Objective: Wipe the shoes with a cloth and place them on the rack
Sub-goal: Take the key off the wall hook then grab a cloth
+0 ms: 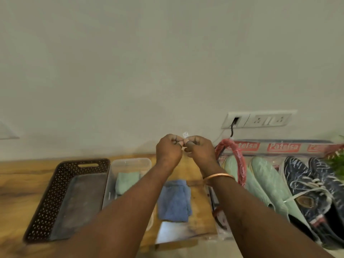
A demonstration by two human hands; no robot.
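I see both hands raised in front of the plain wall, fingers curled, the left hand and right hand meeting at the fingertips to pinch a small clear piece; I cannot tell what it is. A smooth copper bangle rings the right wrist. Below them a fluffy blue cloth lies crumpled on the grained wooden table, beside a clear plastic tub and a brown perforated basket. To the right, the mint-green shoes and navy patterned sneakers with white laces lie side by side on glossy red-trimmed plastic packaging.
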